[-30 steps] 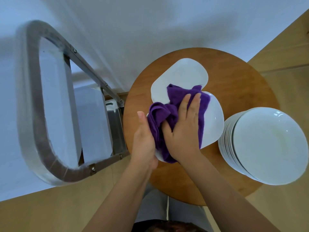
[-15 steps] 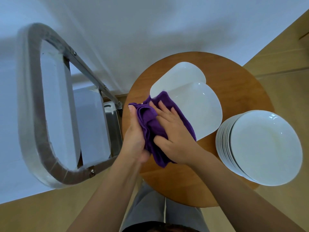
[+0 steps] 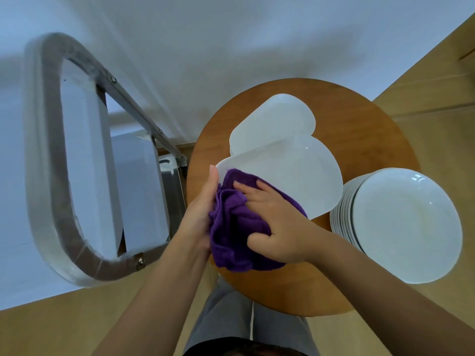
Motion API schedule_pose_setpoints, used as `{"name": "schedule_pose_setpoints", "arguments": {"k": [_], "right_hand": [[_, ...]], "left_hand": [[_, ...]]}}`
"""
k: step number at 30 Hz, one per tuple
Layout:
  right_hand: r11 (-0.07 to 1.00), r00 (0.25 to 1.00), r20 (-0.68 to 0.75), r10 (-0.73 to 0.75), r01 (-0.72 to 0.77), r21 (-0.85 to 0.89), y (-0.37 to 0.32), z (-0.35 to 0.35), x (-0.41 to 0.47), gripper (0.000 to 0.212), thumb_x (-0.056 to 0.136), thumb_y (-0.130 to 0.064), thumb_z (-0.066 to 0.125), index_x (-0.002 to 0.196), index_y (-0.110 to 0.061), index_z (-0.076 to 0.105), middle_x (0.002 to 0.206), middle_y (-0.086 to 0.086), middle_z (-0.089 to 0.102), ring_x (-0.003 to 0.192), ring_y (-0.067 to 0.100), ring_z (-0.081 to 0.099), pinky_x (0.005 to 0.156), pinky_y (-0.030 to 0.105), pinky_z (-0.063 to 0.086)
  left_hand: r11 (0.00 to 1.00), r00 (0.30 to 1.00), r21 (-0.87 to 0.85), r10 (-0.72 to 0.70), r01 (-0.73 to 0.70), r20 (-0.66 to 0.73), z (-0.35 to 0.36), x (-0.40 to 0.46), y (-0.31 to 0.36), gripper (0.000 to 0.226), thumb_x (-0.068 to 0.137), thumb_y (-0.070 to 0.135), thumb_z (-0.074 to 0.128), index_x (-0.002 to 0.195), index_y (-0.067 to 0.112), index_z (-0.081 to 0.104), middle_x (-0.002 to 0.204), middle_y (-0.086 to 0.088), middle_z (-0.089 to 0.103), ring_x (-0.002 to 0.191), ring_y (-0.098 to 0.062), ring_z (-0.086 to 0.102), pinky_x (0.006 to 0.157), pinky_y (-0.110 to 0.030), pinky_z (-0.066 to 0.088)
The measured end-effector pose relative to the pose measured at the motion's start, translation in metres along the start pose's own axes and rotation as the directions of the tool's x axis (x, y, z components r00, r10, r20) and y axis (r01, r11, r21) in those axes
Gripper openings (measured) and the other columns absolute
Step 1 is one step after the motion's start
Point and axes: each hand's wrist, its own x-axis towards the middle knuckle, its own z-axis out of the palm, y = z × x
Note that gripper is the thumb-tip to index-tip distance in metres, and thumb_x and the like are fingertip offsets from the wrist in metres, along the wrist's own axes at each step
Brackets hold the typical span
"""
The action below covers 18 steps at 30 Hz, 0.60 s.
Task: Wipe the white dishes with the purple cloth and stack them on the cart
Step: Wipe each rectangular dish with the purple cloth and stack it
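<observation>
Head view, looking straight down. The left hand [image 3: 203,214] grips the near-left edge of a white squarish plate [image 3: 288,173], thumb along its rim. The right hand [image 3: 277,222], fingers spread flat, presses a bunched purple cloth [image 3: 231,227] onto the plate's near corner. The plate's long axis runs away from the hands, up and to the right, above a second squarish plate [image 3: 272,119] on the round wooden table [image 3: 359,124]. A stack of round white plates [image 3: 401,224] sits just right of the right hand. The metal cart [image 3: 48,163] stands left of the left hand, the nearer one. No writing or brand can be read.
</observation>
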Motion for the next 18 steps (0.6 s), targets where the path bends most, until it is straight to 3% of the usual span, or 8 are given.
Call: {"name": "schedule_pose_setpoints", "arguments": {"k": [2,5,7,9,13,18], "right_hand": [[0.997,0.998,0.053,-0.029,0.033,-0.071,0.001,-0.001,-0.006,0.04,0.077,-0.028,0.056,0.117,-0.022,0.055,0.13,-0.005,0.055,0.128,-0.003,0.03,0.106,0.003,-0.002],[0.955,0.988,0.14,-0.06,0.097,-0.281,0.007,0.007,-0.019,0.068,0.076,-0.036,0.07,0.136,-0.028,0.039,0.145,-0.007,0.041,0.139,0.004,0.017,0.113,0.021,0.001],[0.861,0.989,0.116,-0.096,0.141,-0.489,0.012,0.011,-0.026,0.076,0.066,-0.035,0.082,0.132,-0.023,0.046,0.142,0.0,0.046,0.136,0.018,0.033,0.111,0.033,0.015],[0.783,0.989,0.064,-0.131,0.143,-0.606,0.017,0.011,-0.03,0.074,0.059,-0.034,0.087,0.124,-0.02,0.055,0.135,0.005,0.055,0.127,0.026,0.048,0.104,0.036,0.029],[0.713,0.956,-0.072,-0.285,0.161,-0.683,0.034,0.006,-0.04,0.064,0.068,-0.032,0.081,0.122,-0.013,0.053,0.123,0.012,0.063,0.115,0.03,0.058,0.096,0.035,0.038],[0.659,0.929,-0.131,-0.348,0.143,-0.739,0.046,-0.013,-0.049,0.05,0.075,-0.028,0.06,0.12,-0.009,0.045,0.114,0.017,0.067,0.103,0.033,0.065,0.086,0.035,0.044]], "left_hand": [[0.999,0.999,-0.012,-0.051,0.051,-0.01,0.0,0.0,0.001,0.072,0.072,0.069,0.053,0.115,0.013,0.065,0.11,-0.015,0.07,0.1,-0.03,0.068,0.085,-0.042,0.054],[0.997,0.996,-0.04,-0.072,0.07,-0.054,0.0,0.002,0.004,0.073,0.069,0.07,0.054,0.115,0.013,0.062,0.106,-0.016,0.071,0.097,-0.031,0.069,0.086,-0.045,0.055],[0.998,0.997,-0.041,-0.056,0.054,-0.051,0.002,0.003,0.005,0.067,0.077,0.069,0.049,0.116,0.016,0.061,0.104,-0.015,0.072,0.092,-0.03,0.071,0.078,-0.043,0.057],[0.996,0.997,-0.066,-0.066,0.064,-0.031,0.005,0.005,0.006,0.062,0.083,0.067,0.045,0.119,0.019,0.059,0.106,-0.015,0.072,0.092,-0.029,0.071,0.075,-0.042,0.058],[1.0,0.998,-0.018,-0.018,0.019,0.053,0.006,0.006,0.013,0.054,0.091,0.058,0.037,0.119,0.019,0.059,0.11,-0.012,0.071,0.097,-0.028,0.069,0.076,-0.039,0.059],[0.979,0.997,0.205,0.009,0.006,-0.076,0.002,0.009,0.027,0.044,0.091,0.058,0.04,0.115,0.027,0.06,0.106,-0.007,0.072,0.096,-0.029,0.069,0.076,-0.043,0.058]]}}
